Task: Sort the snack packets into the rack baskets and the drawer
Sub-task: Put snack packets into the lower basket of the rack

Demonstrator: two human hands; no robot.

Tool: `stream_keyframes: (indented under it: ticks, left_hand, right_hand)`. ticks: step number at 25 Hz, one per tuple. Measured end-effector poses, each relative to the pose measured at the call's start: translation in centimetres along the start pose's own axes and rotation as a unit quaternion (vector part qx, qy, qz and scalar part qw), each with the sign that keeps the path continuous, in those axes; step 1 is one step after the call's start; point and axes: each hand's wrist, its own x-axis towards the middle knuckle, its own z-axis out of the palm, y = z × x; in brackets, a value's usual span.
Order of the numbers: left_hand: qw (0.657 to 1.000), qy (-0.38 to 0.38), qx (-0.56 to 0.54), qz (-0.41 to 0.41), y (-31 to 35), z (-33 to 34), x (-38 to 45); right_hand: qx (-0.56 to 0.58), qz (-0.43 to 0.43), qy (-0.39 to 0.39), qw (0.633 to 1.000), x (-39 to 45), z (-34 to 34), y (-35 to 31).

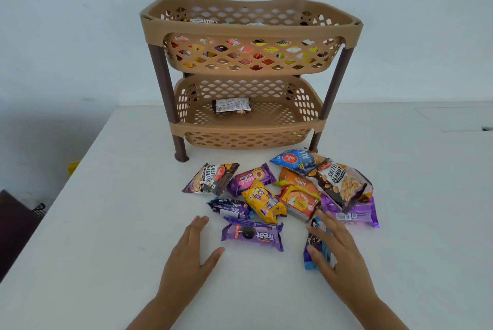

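A tan two-tier rack stands at the back of the table. Its top basket (250,29) holds several packets; its bottom basket (248,127) holds one dark packet (231,106). A pile of snack packets lies in front: salted peanuts (210,177), a purple Jim Jam pack (249,179), a yellow pack (264,201), orange Treat packs (298,191), a purple Treat pack (253,235). My left hand (186,257) hovers open, left of the purple Treat pack. My right hand (338,252) rests with spread fingers on a blue cookie packet (316,239). No drawer shows.
The white table (106,223) has its left edge running diagonally from the rack down to the lower left. A dark object (16,225) and a yellow thing (73,167) lie on the floor beyond that edge. A pale wall stands behind the rack.
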Motion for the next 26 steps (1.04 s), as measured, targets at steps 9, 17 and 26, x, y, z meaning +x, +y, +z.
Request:
stream_keyframes:
  ticks: [9,17,26]
  left_hand:
    - [0.981,0.003,0.064,0.185,1.5,0.4,0.7]
    - [0.985,0.012,0.067,0.161,1.1,0.8,0.8]
    - [0.960,0.037,0.163,0.223,1.6,1.1,0.7]
  right_hand:
    - [-0.020,0.057,0.005,0.998,-0.3,2.3,-0.1]
    - [-0.001,0.040,-0.095,0.995,-0.1,2.6,0.3]
    - [0.050,0.098,-0.011,0.994,-0.3,2.4,-0.3]
